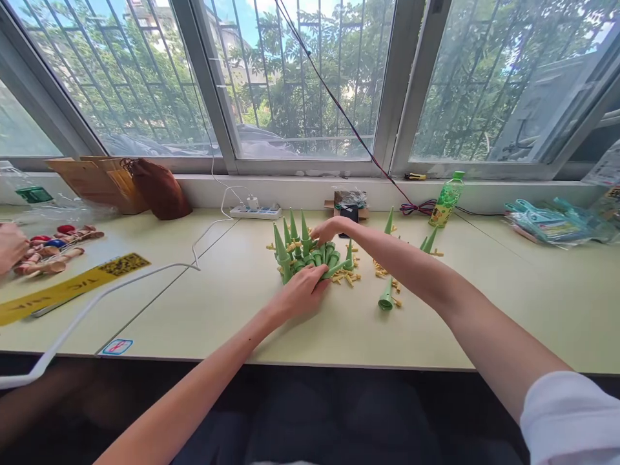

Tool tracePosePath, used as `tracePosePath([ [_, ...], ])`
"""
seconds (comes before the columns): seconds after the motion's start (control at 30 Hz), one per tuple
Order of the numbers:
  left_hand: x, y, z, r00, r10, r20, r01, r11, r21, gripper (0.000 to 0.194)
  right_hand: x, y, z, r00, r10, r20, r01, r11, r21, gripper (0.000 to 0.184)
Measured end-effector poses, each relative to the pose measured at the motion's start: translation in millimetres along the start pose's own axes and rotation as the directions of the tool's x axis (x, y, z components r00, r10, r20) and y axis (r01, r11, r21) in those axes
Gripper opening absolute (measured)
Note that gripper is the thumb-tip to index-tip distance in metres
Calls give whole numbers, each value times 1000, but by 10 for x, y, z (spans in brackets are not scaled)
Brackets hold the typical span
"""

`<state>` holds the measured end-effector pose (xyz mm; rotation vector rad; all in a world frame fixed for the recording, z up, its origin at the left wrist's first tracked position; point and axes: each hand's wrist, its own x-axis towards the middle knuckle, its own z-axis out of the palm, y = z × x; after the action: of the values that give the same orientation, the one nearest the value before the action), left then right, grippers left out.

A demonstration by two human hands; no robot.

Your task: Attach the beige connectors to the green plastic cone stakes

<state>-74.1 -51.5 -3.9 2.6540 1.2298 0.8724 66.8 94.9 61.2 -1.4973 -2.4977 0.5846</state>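
A dense cluster of green plastic cones (283, 253) with small yellow pegs (346, 278) stands on the table in front of me. My left hand (306, 284) is at the near side of the cluster, its fingers curled around a green cone (338, 269) that lies tilted with its tip to the right. Over the back of the cluster reaches my right hand (332, 227), palm down with bent fingers closed among the cones; what they grip is hidden. One loose green cone (385, 296) lies to the right, its hollow base toward me.
At the back stand a power strip (256, 212), an open small box (349, 205) and a green drink bottle (446, 199). Plastic packets (547, 221) lie far right. A white cable (145, 274) crosses the left side. Another person's hand (10, 247) is near wooden toys (53, 252).
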Motion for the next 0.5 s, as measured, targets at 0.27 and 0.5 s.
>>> tracePosePath([
  [0.27,69,-11,126,997,-40,-63,29,987,-156,18,131,40,-229,900,16,435,-35,999,35,50],
  [0.5,123,71,168,999,-17,-47,9,985,-170,22,45,158,-285,865,63,497,-64,998,-14,50],
])
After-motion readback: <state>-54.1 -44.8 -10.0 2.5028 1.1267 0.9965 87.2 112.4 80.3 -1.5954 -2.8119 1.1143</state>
